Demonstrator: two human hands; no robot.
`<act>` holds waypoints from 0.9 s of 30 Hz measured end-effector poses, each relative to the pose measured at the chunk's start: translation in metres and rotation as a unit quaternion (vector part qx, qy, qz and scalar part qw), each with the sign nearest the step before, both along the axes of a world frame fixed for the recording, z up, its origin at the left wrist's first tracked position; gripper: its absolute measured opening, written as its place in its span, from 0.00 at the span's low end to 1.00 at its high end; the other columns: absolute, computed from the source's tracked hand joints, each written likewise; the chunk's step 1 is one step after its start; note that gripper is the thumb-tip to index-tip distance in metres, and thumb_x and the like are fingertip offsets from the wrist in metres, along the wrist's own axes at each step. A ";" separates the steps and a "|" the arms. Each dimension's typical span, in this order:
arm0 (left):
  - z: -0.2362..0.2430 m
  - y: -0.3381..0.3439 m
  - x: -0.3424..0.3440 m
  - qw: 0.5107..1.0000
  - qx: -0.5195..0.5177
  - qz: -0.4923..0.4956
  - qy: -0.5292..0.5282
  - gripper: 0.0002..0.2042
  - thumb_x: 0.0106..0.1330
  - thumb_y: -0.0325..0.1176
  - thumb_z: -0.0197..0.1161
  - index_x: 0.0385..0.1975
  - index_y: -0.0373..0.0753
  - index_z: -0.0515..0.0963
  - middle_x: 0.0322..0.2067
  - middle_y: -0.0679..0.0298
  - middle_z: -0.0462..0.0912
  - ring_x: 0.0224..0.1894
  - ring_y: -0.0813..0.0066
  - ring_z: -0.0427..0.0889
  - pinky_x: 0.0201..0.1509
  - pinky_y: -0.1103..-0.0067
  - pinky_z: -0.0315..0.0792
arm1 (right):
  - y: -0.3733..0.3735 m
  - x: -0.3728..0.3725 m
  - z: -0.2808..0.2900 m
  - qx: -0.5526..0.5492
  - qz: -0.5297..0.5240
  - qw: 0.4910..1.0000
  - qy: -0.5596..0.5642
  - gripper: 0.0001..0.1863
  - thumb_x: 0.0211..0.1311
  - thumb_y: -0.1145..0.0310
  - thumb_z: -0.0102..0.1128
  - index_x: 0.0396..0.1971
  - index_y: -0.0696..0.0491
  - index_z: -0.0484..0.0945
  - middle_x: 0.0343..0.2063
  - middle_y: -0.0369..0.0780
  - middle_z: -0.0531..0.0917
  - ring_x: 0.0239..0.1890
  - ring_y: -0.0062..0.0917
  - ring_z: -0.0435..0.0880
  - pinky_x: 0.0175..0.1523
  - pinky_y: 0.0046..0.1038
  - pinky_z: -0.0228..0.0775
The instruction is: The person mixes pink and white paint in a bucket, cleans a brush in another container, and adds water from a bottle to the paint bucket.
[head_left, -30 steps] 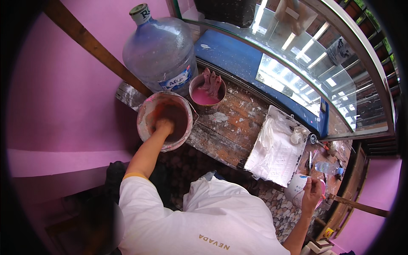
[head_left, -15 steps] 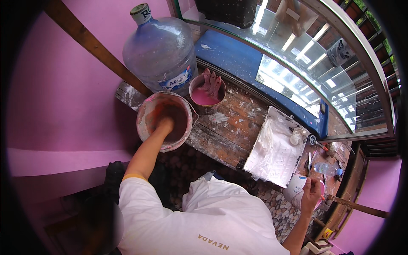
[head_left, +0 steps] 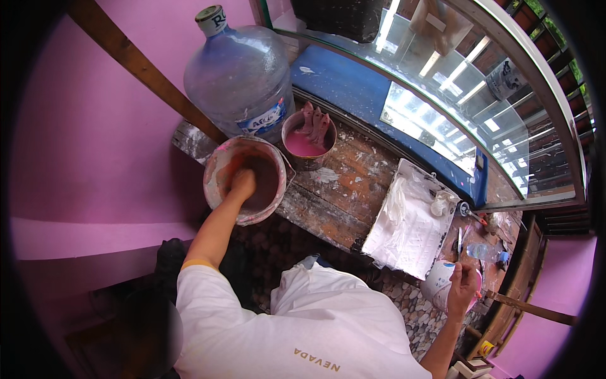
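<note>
Centre-left, the left hand is rising slightly, still dipping in the bucket, grip hidden; the right hand is gripping a pail.

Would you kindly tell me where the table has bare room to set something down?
Bare, paint-spattered wood lies between the pink-paint pail and the white tray. Crowded: leftward, the water jug and bucket around the left hand; rightward, the plastic bottle and white tub.
</note>
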State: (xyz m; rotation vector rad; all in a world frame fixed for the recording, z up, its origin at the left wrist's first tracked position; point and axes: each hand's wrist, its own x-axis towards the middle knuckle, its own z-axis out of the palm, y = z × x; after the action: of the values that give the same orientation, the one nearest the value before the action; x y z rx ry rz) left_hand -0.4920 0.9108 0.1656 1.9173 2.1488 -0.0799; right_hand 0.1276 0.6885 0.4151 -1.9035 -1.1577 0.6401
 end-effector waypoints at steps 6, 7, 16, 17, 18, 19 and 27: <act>0.007 0.004 0.007 0.997 0.054 -0.036 -0.044 0.07 0.59 0.29 0.63 0.31 0.37 0.87 0.36 0.43 0.87 0.45 0.44 0.86 0.55 0.56 0.78 | 0.002 -0.002 -0.004 0.005 0.013 1.000 -0.007 0.07 0.77 0.67 0.60 0.41 0.56 0.78 0.30 0.29 0.78 0.30 0.10 0.72 0.35 0.16 0.64; 0.009 0.003 0.007 0.996 0.058 -0.023 -0.063 0.07 0.59 0.30 0.63 0.29 0.36 0.87 0.35 0.43 0.87 0.45 0.43 0.86 0.54 0.55 0.78 | 0.002 -0.003 -0.004 0.002 0.012 1.000 -0.003 0.07 0.77 0.67 0.60 0.40 0.56 0.78 0.30 0.29 0.78 0.30 0.10 0.72 0.35 0.16 0.64; -0.015 -0.005 -0.001 0.995 0.051 -0.003 -0.086 0.16 0.64 0.35 0.54 0.40 0.32 0.86 0.41 0.41 0.86 0.48 0.42 0.85 0.57 0.53 0.77 | 0.006 -0.005 -0.004 0.005 0.017 1.000 -0.001 0.07 0.78 0.67 0.60 0.40 0.55 0.78 0.30 0.29 0.77 0.30 0.10 0.72 0.35 0.16 0.64; -0.017 -0.007 0.002 0.995 0.065 0.019 -0.080 0.17 0.65 0.35 0.52 0.41 0.31 0.85 0.43 0.40 0.86 0.49 0.42 0.86 0.58 0.53 0.77 | 0.005 -0.005 -0.004 0.004 0.017 1.000 -0.001 0.07 0.78 0.67 0.60 0.40 0.55 0.78 0.30 0.29 0.77 0.30 0.10 0.72 0.35 0.16 0.64; -0.017 -0.004 0.000 0.994 0.065 0.018 -0.080 0.17 0.65 0.35 0.52 0.41 0.31 0.85 0.43 0.40 0.86 0.49 0.42 0.86 0.58 0.53 0.77 | 0.004 -0.004 -0.004 0.004 0.016 1.000 -0.002 0.07 0.78 0.67 0.60 0.40 0.55 0.78 0.30 0.29 0.77 0.30 0.10 0.72 0.35 0.16 0.64; -0.015 0.001 -0.006 0.996 0.006 -0.030 -0.079 0.18 0.66 0.36 0.51 0.42 0.31 0.85 0.44 0.39 0.86 0.49 0.42 0.85 0.58 0.54 0.77 | 0.003 -0.003 -0.005 0.000 0.012 1.000 -0.001 0.07 0.78 0.67 0.60 0.40 0.55 0.78 0.30 0.29 0.77 0.30 0.10 0.73 0.35 0.16 0.64; -0.002 0.019 0.002 0.847 -0.146 0.332 -0.388 0.21 0.80 0.46 0.42 0.39 0.37 0.79 0.28 0.55 0.81 0.30 0.57 0.83 0.33 0.62 0.77 | 0.005 -0.006 -0.004 0.003 0.008 1.000 -0.014 0.08 0.77 0.67 0.60 0.40 0.56 0.78 0.30 0.29 0.77 0.29 0.10 0.72 0.34 0.17 0.65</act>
State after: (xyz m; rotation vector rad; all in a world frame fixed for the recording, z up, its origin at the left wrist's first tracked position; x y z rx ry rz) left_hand -0.4900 0.9300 0.1634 0.7369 1.9119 0.4067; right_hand 0.1220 0.6935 0.4114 -1.9041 -1.1927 0.6202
